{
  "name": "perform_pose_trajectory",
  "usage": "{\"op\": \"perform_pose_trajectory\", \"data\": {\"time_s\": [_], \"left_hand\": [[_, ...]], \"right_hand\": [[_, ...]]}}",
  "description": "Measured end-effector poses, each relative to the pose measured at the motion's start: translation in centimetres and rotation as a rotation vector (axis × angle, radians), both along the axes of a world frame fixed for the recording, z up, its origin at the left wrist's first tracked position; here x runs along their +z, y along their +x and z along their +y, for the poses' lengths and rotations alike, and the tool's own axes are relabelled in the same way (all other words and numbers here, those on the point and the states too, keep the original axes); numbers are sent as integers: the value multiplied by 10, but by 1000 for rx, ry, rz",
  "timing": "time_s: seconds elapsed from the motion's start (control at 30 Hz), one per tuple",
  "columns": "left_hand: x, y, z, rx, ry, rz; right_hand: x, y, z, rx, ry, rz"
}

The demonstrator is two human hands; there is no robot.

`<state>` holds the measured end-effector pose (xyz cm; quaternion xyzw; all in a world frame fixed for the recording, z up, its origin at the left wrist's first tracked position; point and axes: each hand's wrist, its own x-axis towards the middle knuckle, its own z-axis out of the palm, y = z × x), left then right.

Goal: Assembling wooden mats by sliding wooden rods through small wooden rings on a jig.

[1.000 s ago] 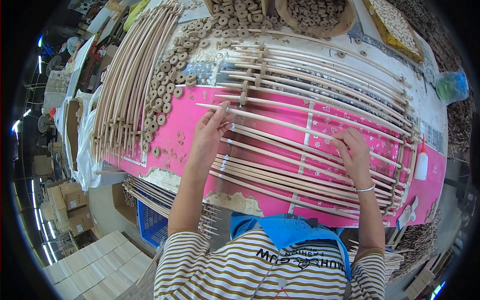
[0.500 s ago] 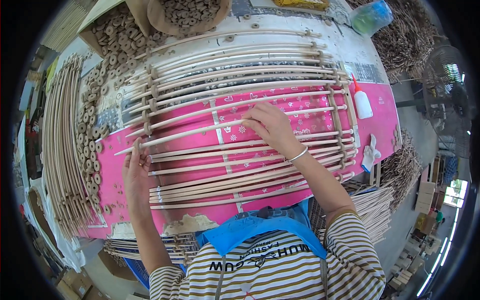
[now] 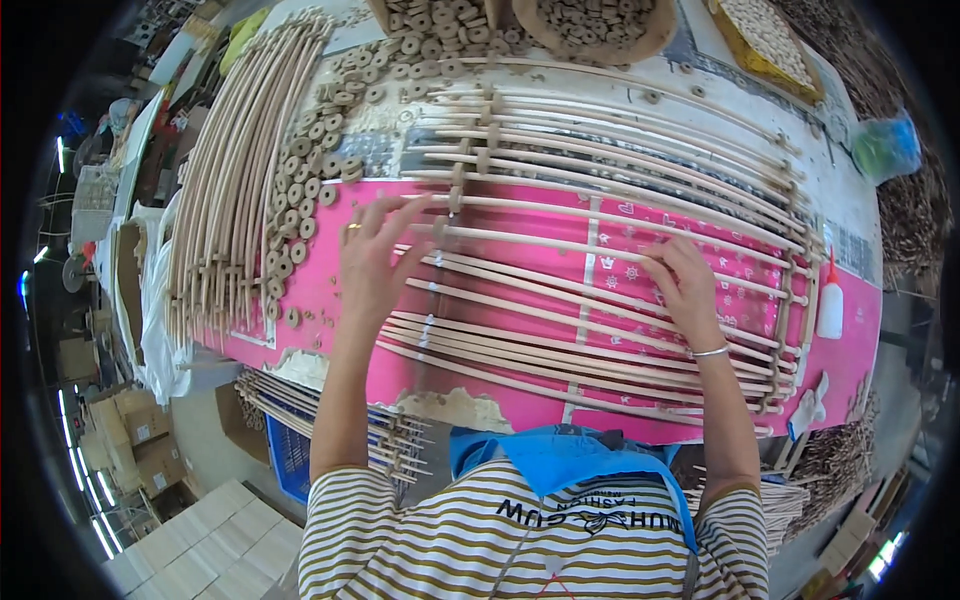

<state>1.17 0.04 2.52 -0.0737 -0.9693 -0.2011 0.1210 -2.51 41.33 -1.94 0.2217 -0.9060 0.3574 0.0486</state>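
Observation:
My right hand (image 3: pixel 685 285) pinches a long thin wooden rod (image 3: pixel 545 243) between thumb and fingers, right of its middle. Near that rod's left end is my left hand (image 3: pixel 372 265), thumb and fingers spread apart, with a ring on one finger. A small brown wooden ring (image 3: pixel 440 226) sits beside the left fingertips, partly blurred. More pale rods lie side by side above and below the held one. Their right ends meet a brown wooden strip (image 3: pixel 783 310), and the upper rods carry brown wooden rings (image 3: pixel 457 180) near their left ends.
Loose wooden rings (image 3: pixel 300 185) lie left of the rods, beside a stack of finished-looking rod racks (image 3: pixel 235 170). A box of rings (image 3: pixel 430 20) and a round container (image 3: pixel 660 40) stand at the back. A white glue bottle with red tip (image 3: pixel 830 305) and a glove (image 3: pixel 808 408) are right.
The head view has turned, shifting the table rightward in the picture. My left fingers, closed at the rod's tip before, are now spread. My right hand still pinches the rod, farther along toward its right end.

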Motion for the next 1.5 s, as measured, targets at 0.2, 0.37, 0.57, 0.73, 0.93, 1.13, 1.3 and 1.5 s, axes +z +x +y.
{"op": "perform_pose_trajectory", "data": {"time_s": [0.2, 0.37, 0.57, 0.73, 0.93, 1.13, 1.3, 1.5], "left_hand": [[-23, -6, -2, -43, -41, 42], [-38, -10, 3, -32, -10, 57], [-45, -8, 6, 8, -36, 67], [-37, -5, 5, 9, -18, 40], [-1, -11, -6, 160, 151, 293], [-24, -23, -42, 252, 328, 252], [-41, -27, -60, 324, 379, 212], [-49, -48, -81, 309, 268, 221]], "right_hand": [[-6, -1, -8, -85, -187, -132], [-7, -7, -3, -39, -54, -4], [-10, -10, -4, -53, -18, 38], [-5, -8, -7, -52, -17, 47], [25, -25, 2, -40, -32, 92], [13, -54, 19, -59, -32, 137], [3, -63, 25, -35, 2, 138], [-1, -62, 22, -38, 74, 189]]}}
